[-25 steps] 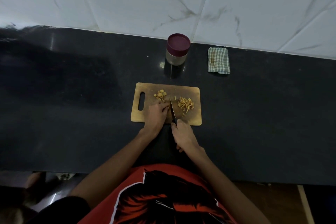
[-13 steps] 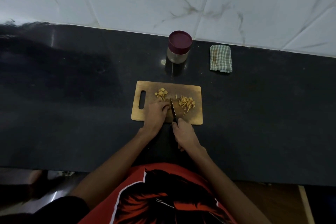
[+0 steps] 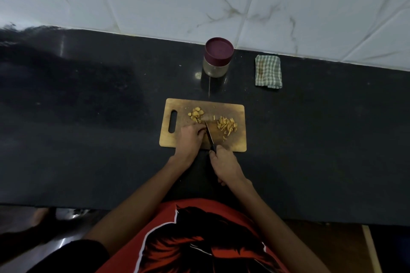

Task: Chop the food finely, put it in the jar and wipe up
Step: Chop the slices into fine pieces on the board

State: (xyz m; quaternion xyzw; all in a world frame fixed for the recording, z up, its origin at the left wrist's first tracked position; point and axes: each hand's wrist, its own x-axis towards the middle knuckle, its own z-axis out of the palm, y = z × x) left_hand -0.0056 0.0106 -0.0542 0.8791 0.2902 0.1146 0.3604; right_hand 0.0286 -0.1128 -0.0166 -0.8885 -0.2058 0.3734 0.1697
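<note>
A: What does the grip look like?

B: The right hand is wrapped round the handle of the knife, its blade angled up across the cutting board. The left hand has curled fingers pressed down on something beside the blade — it is hidden under the knuckles, so I cannot tell what or how much.

A: And the food?

B: Two lots on the board: coarse slices just past the left hand, and a finer cut pile to the blade's right. The jar, lid on, stands behind the board; the checked cloth lies to its right on the dark counter.

A: So how to chop well here?

B: I'd say keep the fingertips tucked behind the knuckles, rock the blade in short strokes, and feed the coarse slices in a few at a time — the board is small, so bits could easily skip off the edge.
</note>
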